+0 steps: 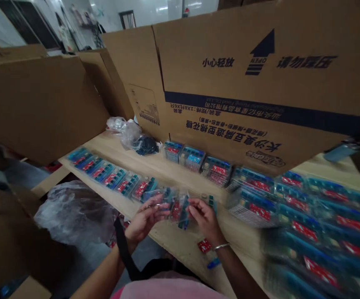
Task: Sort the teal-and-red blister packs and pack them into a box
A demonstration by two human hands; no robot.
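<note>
My left hand point(143, 221) and my right hand point(205, 220) are both up over the near edge of a wooden table point(180, 243). Between them they hold a small clear plastic packet point(176, 209) with blue and red contents, the fingers of each hand pinched on one side of it. A silver bracelet sits on my right wrist. The picture is blurred by motion, so the packet's contents are unclear.
A row of similar blue-and-red packets point(111, 176) runs along the table's left edge; several more are stacked at right point(292, 216). A large printed cardboard box point(261, 83) stands behind. A crumpled clear bag point(130, 135) lies at the back, another plastic bag point(74, 211) below left. A red label point(204, 246) lies near my wrist.
</note>
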